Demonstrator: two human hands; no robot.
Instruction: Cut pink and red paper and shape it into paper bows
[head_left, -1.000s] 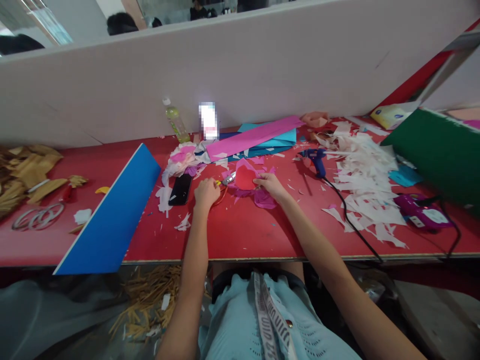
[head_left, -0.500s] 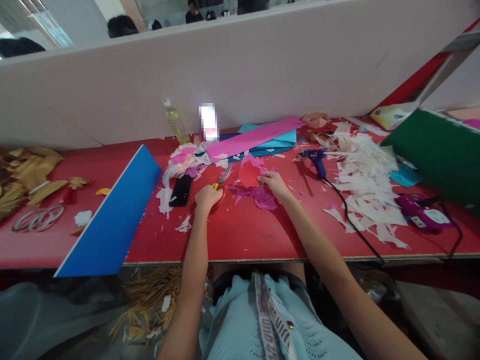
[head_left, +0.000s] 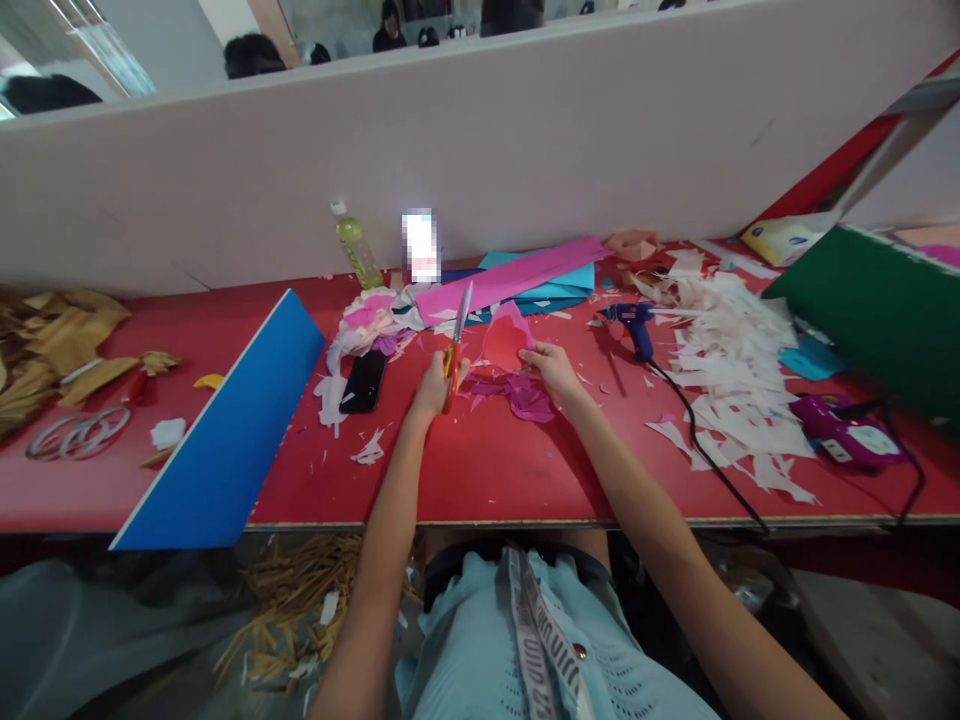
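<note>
Overall, we count two hands, one pair of orange-handled scissors [head_left: 454, 350] and one pink paper piece [head_left: 506, 340]. The left hand's [head_left: 433, 392] fingers [head_left: 439, 372] close around the scissors, hiding the finger loops. The right hand's [head_left: 551, 370] fingers [head_left: 531, 355] pinch the paper's lower edge. Relative to the paper, the scissors stand just left, one phone [head_left: 363, 381] farther left, one glue gun [head_left: 634, 326] right.

Craft workshop: red workbench [head_left: 525, 470], scissors [head_left: 453, 362], paper scraps [head_left: 739, 390], glue gun [head_left: 634, 325].
</note>
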